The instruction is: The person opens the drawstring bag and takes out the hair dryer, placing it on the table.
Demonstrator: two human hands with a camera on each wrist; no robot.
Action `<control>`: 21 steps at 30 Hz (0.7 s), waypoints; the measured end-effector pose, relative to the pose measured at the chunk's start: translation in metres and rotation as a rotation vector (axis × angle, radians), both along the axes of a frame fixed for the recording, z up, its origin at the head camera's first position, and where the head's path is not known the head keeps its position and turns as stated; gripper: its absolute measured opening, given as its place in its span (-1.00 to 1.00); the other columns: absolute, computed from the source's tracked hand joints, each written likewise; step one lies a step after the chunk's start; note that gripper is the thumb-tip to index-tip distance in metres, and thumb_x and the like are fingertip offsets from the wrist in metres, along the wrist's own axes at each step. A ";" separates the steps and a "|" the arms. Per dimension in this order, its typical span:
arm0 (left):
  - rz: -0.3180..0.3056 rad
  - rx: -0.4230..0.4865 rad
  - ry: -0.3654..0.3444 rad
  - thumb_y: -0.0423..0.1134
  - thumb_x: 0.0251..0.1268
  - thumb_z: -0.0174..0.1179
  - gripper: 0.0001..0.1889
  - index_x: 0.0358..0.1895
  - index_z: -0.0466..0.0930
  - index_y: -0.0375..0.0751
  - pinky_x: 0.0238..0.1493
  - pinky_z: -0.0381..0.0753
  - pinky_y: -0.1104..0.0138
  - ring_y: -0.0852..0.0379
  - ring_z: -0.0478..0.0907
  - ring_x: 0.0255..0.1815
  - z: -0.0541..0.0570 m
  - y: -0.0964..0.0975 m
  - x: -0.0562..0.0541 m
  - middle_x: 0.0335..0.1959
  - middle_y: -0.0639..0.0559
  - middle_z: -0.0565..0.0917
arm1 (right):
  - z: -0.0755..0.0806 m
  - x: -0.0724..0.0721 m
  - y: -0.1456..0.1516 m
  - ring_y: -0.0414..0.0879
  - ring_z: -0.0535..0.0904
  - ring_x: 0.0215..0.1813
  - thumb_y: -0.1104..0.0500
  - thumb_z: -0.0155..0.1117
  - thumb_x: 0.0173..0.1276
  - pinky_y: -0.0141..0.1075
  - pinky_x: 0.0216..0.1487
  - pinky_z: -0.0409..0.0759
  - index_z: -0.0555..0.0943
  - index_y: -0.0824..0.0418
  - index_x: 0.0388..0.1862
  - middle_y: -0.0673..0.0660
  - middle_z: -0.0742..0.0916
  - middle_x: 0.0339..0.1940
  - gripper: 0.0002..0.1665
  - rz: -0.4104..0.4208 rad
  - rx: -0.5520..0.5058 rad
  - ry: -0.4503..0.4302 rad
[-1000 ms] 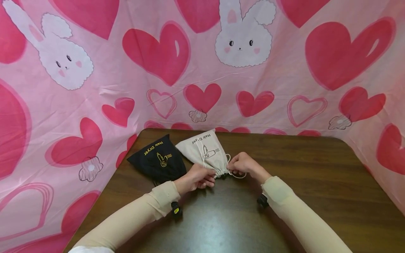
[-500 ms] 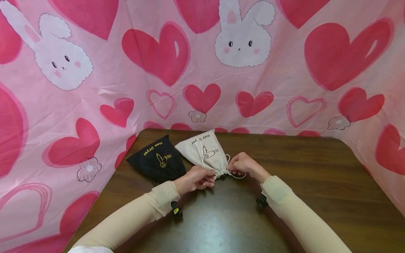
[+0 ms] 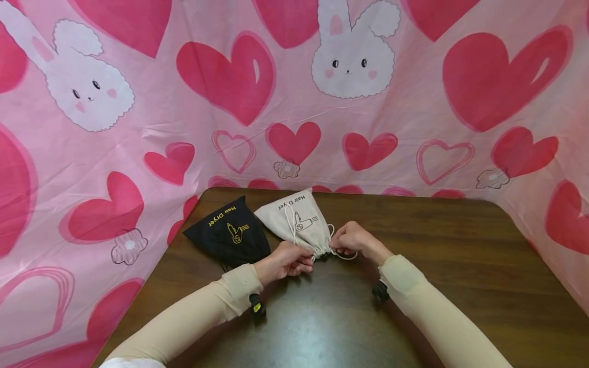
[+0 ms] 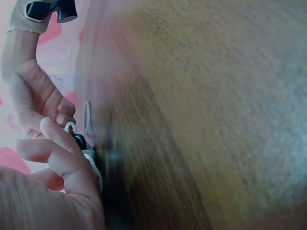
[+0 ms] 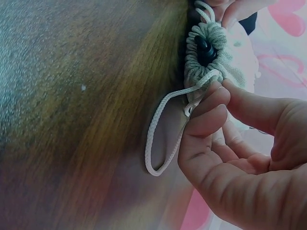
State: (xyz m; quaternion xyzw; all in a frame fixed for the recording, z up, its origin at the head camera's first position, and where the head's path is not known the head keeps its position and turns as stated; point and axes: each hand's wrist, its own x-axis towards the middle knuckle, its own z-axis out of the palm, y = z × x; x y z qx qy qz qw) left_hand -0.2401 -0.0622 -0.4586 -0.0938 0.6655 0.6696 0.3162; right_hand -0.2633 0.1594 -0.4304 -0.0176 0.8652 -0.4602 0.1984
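Observation:
A white drawstring bag (image 3: 272, 219), printed "Hair Dryer" with a dryer drawing, lies at the back of the table, its mouth toward me. My left hand (image 3: 286, 260) pinches the drawstring at the left of the gathered mouth. On the other side, my right hand (image 3: 353, 238) pinches it between thumb and fingertips. A white loop of the drawstring (image 5: 148, 139) hangs out beside the right fingers in the right wrist view. Something black and glossy (image 5: 206, 51) shows inside the small, puckered opening. Another length of cord lies across the bag's printed face.
A black bag (image 3: 215, 232) with yellow "Hair Dryer" print lies left of the white one, close to my left forearm. The brown wooden table (image 3: 442, 240) ends at a pink cloth backdrop (image 3: 395, 112) with hearts and rabbits.
Almost nothing differs: both hands keep their hold at the white bag's mouth, and the bags stay in place. The head view has shifted very slightly.

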 end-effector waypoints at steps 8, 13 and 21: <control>0.015 -0.007 0.017 -0.31 0.48 0.30 -0.83 -0.29 0.69 -0.35 -0.67 0.43 0.53 0.26 0.65 -0.66 -0.002 0.001 0.000 -0.56 -0.02 0.71 | -0.001 0.002 0.001 -0.19 0.53 -0.51 0.32 0.41 0.41 -0.34 -0.45 0.55 0.76 0.40 -0.31 0.04 0.65 -0.60 -0.88 0.021 -0.028 0.027; 0.032 -0.006 0.015 -0.32 0.47 0.31 -0.84 -0.32 0.68 -0.33 -0.67 0.44 0.53 0.26 0.64 -0.66 -0.003 0.003 0.000 -0.56 -0.02 0.70 | -0.002 0.003 0.001 -0.19 0.52 -0.51 0.34 0.38 0.41 -0.34 -0.45 0.55 0.75 0.41 -0.32 0.05 0.64 -0.59 -0.87 0.030 -0.030 0.034; 0.052 -0.029 0.025 -0.32 0.44 0.32 -0.84 -0.33 0.71 -0.32 -0.68 0.44 0.52 0.25 0.64 -0.66 -0.003 0.003 0.001 -0.55 -0.02 0.70 | -0.004 0.002 0.002 -0.19 0.50 -0.54 0.31 0.37 0.44 -0.34 -0.43 0.56 0.74 0.37 -0.37 0.03 0.63 -0.62 -0.83 0.048 -0.010 0.024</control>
